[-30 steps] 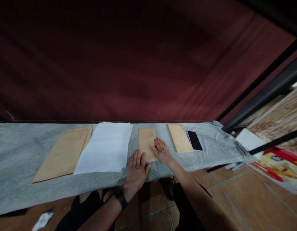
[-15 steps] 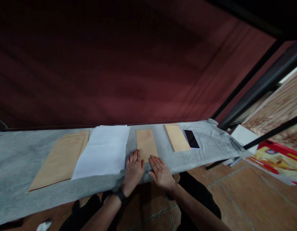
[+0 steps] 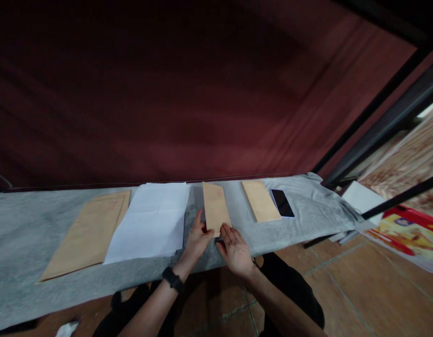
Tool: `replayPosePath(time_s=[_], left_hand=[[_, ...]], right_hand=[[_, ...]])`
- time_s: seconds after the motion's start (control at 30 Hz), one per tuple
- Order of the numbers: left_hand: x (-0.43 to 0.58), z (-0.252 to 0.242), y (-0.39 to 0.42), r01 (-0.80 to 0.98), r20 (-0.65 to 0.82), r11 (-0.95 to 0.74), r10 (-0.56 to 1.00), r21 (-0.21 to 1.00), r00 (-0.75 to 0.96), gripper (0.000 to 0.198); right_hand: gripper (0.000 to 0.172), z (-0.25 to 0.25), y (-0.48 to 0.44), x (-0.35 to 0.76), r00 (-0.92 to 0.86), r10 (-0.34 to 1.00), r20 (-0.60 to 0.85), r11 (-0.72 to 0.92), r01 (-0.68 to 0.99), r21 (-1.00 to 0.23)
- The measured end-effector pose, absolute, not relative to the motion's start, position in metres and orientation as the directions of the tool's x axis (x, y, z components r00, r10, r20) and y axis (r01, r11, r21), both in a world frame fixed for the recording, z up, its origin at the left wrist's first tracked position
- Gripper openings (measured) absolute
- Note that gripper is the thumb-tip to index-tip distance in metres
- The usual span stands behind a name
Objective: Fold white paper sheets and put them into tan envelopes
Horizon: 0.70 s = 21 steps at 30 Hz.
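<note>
Fingers of the left hand (image 3: pixel 195 241) grasp the near left corner of a small kraft envelope (image 3: pixel 216 206), thumb on top and the others beside and apparently under the edge; their hidden tips cannot be made out. Fingers of the right hand (image 3: pixel 237 252) are unclenched and close together, resting at the envelope's near right corner, with the thumb apart, just short of its near end. Between these two hands the envelope lies lengthwise, pointing away from the person, its left edge seemingly a little raised.

Good handling here calls for a light pinch, since thin paper would likely crease under a hard thumb. Flat right fingers suit steadying the opposite corner; level pressure from both sides should prevent skewing or buckling.

Beneath is a desk covered with grey cloth (image 3: pixel 307 206), soft enough, probably, to ruck up if pushed. White paper sheets (image 3: pixel 149 220) lie near on the left, with larger kraft envelopes (image 3: pixel 86 234) beyond them. To the right lie a stack of small kraft envelopes (image 3: pixel 261 201) and, just beside it, a smartphone (image 3: pixel 282 203).
</note>
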<state>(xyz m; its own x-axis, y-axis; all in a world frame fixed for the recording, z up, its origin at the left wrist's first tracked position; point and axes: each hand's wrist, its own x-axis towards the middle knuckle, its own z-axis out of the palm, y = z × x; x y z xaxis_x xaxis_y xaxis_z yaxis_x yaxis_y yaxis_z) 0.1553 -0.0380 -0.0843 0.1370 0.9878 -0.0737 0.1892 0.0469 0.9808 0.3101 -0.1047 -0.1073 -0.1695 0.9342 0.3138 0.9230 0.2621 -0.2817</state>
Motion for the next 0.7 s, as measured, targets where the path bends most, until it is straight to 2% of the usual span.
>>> replayPosePath(time_s=[0.1, 0.13, 0.2, 0.23, 0.3, 0.37, 0.43, 0.5, 0.6, 0.7], left_hand=[[0.161, -0.074, -0.041, 0.010, -0.096, 0.096, 0.973, 0.995, 0.209, 0.091], [0.163, -0.071, -0.041, -0.045, -0.099, 0.112, 0.969, 0.993, 0.228, 0.089], [0.167, -0.066, -0.042, -0.157, -0.106, 0.147, 0.964, 0.977, 0.242, 0.079], [0.168, -0.065, -0.041, -0.202, -0.115, 0.163, 0.966, 0.966, 0.231, 0.073], [0.170, -0.066, -0.041, -0.231, -0.162, 0.206, 0.967, 0.951, 0.197, 0.066], [0.171, -0.069, -0.042, -0.193, -0.231, 0.271, 0.951, 0.943, 0.206, 0.068], [0.171, -0.074, -0.044, -0.147, -0.269, 0.314, 0.926, 0.938, 0.264, 0.074], [0.171, -0.077, -0.045, -0.125, -0.257, 0.303, 0.922, 0.945, 0.290, 0.075], [0.170, -0.078, -0.044, -0.106, -0.254, 0.286, 0.937, 0.952, 0.241, 0.076], [0.169, -0.076, -0.045, -0.125, -0.318, 0.362, 0.908, 0.924, 0.273, 0.077]], right_hand=[[0.047, -0.097, -0.096, 0.316, -0.114, 0.951, 0.289, 0.205, 0.929, -0.308], [0.046, -0.094, -0.092, 0.320, -0.085, 0.954, 0.287, 0.187, 0.918, -0.350], [0.043, -0.092, -0.084, 0.327, 0.013, 0.954, 0.299, 0.152, 0.839, -0.522], [0.039, -0.093, -0.080, 0.330, 0.084, 0.951, 0.298, 0.135, 0.755, -0.642], [0.032, -0.096, -0.073, 0.333, 0.249, 0.942, 0.226, 0.085, 0.473, -0.877], [0.034, -0.099, -0.070, 0.333, 0.337, 0.941, 0.036, 0.003, 0.097, -0.995], [0.037, -0.101, -0.071, 0.328, 0.302, 0.940, -0.158, -0.093, -0.216, -0.972], [0.037, -0.101, -0.076, 0.323, 0.235, 0.938, -0.254, -0.157, -0.365, -0.918], [0.037, -0.098, -0.083, 0.319, 0.161, 0.935, -0.317, -0.221, -0.436, -0.873], [0.040, -0.095, -0.086, 0.318, 0.101, 0.928, -0.358, -0.272, -0.474, -0.838]])
